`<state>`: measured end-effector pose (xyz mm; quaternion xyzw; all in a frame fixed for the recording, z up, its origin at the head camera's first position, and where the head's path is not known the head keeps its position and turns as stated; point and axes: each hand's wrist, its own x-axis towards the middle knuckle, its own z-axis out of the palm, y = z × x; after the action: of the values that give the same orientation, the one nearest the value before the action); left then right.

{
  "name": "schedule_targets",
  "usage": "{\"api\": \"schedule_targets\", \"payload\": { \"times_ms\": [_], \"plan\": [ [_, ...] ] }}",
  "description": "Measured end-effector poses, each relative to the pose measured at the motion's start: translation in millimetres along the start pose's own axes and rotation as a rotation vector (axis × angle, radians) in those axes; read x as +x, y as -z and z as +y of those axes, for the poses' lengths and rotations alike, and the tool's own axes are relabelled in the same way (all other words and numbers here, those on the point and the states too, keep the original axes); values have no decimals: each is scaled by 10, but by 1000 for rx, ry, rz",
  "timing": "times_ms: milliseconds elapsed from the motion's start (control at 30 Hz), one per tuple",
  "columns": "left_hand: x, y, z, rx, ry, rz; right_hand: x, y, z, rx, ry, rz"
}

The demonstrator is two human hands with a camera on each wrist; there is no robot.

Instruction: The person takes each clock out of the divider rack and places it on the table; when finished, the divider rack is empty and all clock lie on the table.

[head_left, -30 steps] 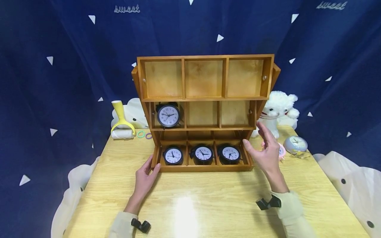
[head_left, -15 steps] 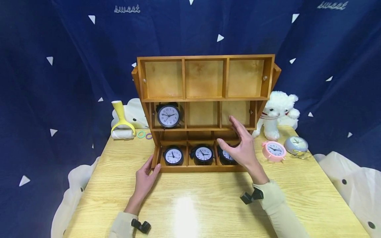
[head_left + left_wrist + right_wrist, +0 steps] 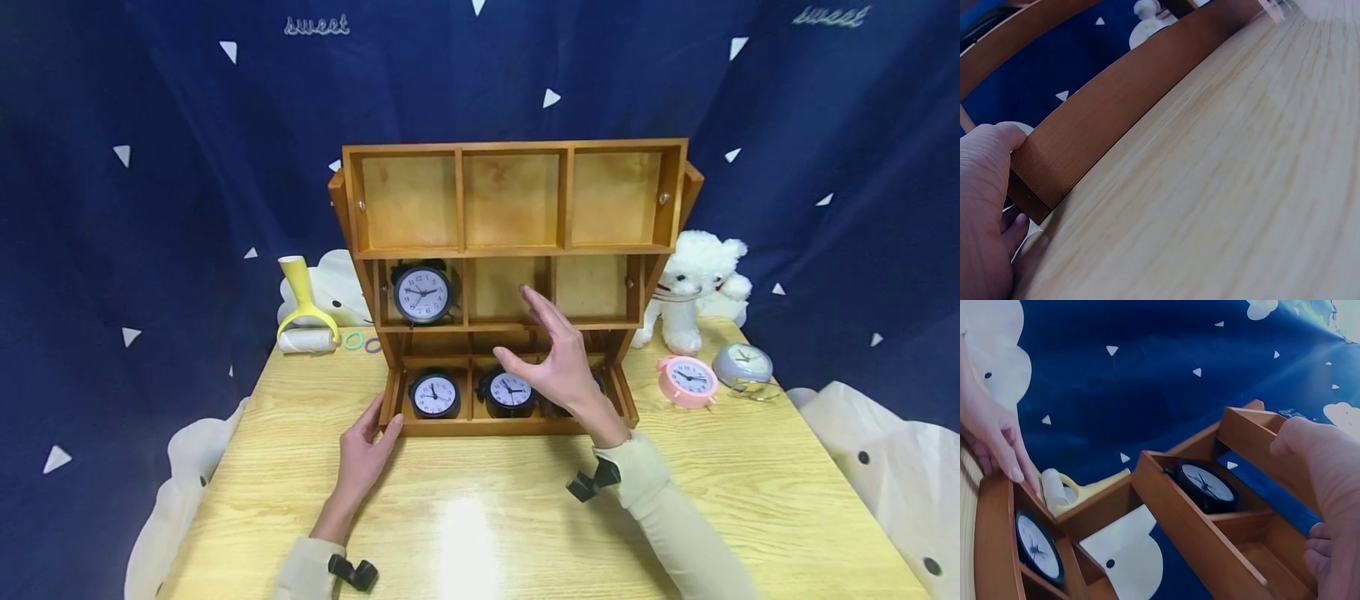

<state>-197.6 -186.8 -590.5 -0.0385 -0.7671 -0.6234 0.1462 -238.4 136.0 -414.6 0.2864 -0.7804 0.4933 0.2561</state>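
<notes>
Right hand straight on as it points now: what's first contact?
Probably the wooden shelf, at the middle row's centre compartment or the top row's lower edge above it. The gap from right hand to shelf is unclear.

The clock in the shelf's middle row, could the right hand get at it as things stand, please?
Probably yes: the right hand is empty and nearby, and nothing covers the front of the clock.

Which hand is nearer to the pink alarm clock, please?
Right. The right hand hovers before the wooden shelf, left of the pink alarm clock; the left hand, farther left, grips the shelf's corner.
</notes>
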Motion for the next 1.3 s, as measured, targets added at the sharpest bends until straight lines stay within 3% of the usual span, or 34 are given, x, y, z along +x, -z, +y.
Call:
{"api": "schedule_targets", "payload": {
  "times_ms": [400, 933, 1133, 1300],
  "plan": [
    [-10, 2, -4, -3, -25, -10, 187, -336, -67, -40, -88, -106],
    [-8, 10, 4, 22, -14, -3, 484, -668, -138, -42, -71, -193],
    [-4, 10, -7, 19, -18, -7, 583, -773, -141, -144, -21, -158],
    [-6, 9, -20, 21, -19, -11, 639, -846, -163, -228, -43, -157]
  ]
}}
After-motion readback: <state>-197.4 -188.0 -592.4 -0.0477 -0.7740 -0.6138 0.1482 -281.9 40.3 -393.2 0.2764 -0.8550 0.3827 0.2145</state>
